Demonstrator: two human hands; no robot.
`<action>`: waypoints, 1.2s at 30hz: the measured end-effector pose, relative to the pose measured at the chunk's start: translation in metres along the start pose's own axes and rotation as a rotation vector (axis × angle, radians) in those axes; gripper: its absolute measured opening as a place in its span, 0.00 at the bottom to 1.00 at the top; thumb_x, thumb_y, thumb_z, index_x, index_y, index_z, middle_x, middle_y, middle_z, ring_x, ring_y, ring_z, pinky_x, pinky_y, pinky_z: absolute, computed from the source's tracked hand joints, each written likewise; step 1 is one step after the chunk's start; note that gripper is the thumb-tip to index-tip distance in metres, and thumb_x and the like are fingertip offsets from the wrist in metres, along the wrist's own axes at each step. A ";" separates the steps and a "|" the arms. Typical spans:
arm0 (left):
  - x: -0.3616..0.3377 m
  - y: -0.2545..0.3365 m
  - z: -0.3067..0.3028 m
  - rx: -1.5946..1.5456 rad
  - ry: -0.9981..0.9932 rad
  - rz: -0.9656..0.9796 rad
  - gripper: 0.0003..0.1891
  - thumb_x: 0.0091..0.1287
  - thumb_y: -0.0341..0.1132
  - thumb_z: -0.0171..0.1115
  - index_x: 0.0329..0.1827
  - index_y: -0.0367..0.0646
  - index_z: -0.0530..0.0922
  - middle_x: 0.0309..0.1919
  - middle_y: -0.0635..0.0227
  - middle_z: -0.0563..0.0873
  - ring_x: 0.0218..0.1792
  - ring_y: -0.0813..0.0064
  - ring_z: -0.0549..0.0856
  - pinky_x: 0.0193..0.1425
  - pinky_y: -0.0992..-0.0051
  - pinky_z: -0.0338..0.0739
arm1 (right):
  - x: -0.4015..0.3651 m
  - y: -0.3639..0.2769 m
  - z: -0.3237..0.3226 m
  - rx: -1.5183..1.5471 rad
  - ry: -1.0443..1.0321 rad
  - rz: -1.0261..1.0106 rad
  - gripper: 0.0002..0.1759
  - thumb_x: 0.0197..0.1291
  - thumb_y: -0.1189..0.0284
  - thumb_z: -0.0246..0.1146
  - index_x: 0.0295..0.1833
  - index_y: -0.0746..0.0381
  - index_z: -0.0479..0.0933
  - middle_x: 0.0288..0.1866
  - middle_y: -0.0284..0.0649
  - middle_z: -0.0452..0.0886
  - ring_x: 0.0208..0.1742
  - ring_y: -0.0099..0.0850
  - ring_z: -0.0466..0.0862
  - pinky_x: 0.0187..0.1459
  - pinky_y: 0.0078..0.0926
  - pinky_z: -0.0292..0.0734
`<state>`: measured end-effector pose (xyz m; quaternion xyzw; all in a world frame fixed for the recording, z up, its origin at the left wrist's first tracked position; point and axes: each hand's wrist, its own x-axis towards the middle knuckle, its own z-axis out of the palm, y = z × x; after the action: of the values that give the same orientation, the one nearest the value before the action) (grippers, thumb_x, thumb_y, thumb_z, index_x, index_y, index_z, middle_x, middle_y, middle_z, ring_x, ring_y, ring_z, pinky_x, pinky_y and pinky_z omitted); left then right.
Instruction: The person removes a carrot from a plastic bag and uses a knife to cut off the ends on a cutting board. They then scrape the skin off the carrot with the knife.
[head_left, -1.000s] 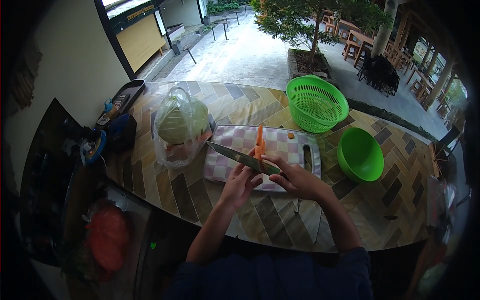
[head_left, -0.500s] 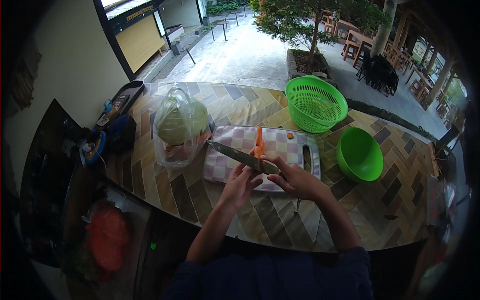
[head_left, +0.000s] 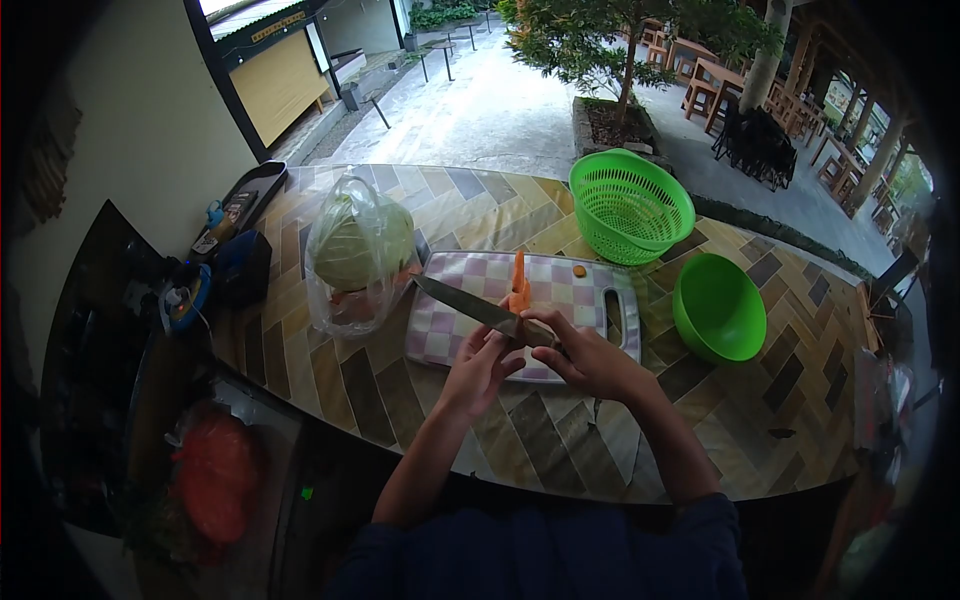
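My right hand (head_left: pixel 585 356) is closed round the handle of a kitchen knife (head_left: pixel 465 303), whose blade points to the upper left. Behind the blade an orange carrot (head_left: pixel 519 284) sticks up, its tip toward the far side of the board. My left hand (head_left: pixel 482 368) is closed at the carrot's near end, which the knife and fingers mostly hide. Both hands are over a pink-and-white checked cutting board (head_left: pixel 440 325). A small round carrot piece (head_left: pixel 579 271) lies near the board's far right corner.
Left of the board a clear plastic bag (head_left: pixel 345 315) holds a cabbage (head_left: pixel 362 240) and some orange items. A green strainer basket (head_left: pixel 633 208) and a green bowl (head_left: pixel 720 308) stand to the right on the wood-patterned table (head_left: pixel 560 440). A red bag (head_left: pixel 217 475) sits lower left.
The knife has turned slightly in my right hand, with its blade tip a little higher and more of its handle showing. My left hand and the carrot have barely moved.
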<state>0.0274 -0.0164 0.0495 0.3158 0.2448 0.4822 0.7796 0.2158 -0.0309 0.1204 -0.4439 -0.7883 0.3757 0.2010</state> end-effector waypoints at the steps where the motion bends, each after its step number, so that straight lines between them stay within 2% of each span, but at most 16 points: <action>1: 0.000 0.001 0.001 -0.017 -0.013 0.002 0.24 0.73 0.35 0.49 0.72 0.54 0.59 0.52 0.75 0.78 0.50 0.82 0.79 0.44 0.80 0.77 | -0.001 -0.002 -0.002 0.025 -0.019 0.015 0.26 0.68 0.59 0.51 0.67 0.50 0.53 0.36 0.57 0.80 0.41 0.56 0.81 0.41 0.44 0.73; 10: -0.005 0.006 0.002 0.013 -0.061 0.032 0.24 0.73 0.36 0.49 0.72 0.54 0.59 0.54 0.77 0.77 0.50 0.83 0.78 0.44 0.80 0.75 | -0.004 0.001 -0.003 -0.024 -0.025 -0.034 0.30 0.68 0.59 0.51 0.71 0.47 0.49 0.34 0.58 0.79 0.41 0.58 0.80 0.42 0.45 0.71; 19: -0.003 0.003 0.005 0.080 -0.022 0.029 0.24 0.73 0.37 0.49 0.72 0.53 0.60 0.52 0.77 0.78 0.48 0.84 0.78 0.43 0.81 0.76 | -0.003 0.004 0.002 -0.086 0.036 -0.023 0.28 0.68 0.59 0.52 0.69 0.48 0.52 0.32 0.56 0.79 0.37 0.56 0.81 0.37 0.45 0.73; 25: -0.004 0.002 0.006 0.087 -0.015 0.021 0.24 0.73 0.36 0.48 0.72 0.52 0.59 0.52 0.76 0.78 0.49 0.84 0.78 0.44 0.80 0.77 | -0.002 0.015 0.008 -0.052 0.075 -0.077 0.28 0.68 0.59 0.52 0.69 0.48 0.51 0.32 0.57 0.80 0.38 0.57 0.81 0.38 0.47 0.72; 28: -0.006 0.005 0.006 0.066 -0.039 0.019 0.24 0.74 0.36 0.48 0.72 0.52 0.59 0.52 0.75 0.78 0.50 0.83 0.78 0.45 0.79 0.78 | -0.005 0.000 -0.002 -0.023 -0.001 -0.004 0.28 0.68 0.59 0.51 0.69 0.48 0.50 0.33 0.57 0.80 0.38 0.58 0.80 0.37 0.48 0.71; 36: -0.005 0.001 -0.001 0.072 -0.069 -0.005 0.23 0.74 0.36 0.48 0.71 0.50 0.60 0.52 0.73 0.77 0.50 0.82 0.78 0.45 0.77 0.79 | -0.005 0.010 0.004 -0.067 0.056 -0.052 0.28 0.68 0.59 0.52 0.69 0.47 0.50 0.31 0.57 0.79 0.37 0.58 0.80 0.37 0.47 0.71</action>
<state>0.0238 -0.0204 0.0497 0.3595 0.2357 0.4598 0.7771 0.2214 -0.0333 0.1106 -0.4400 -0.8058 0.3311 0.2179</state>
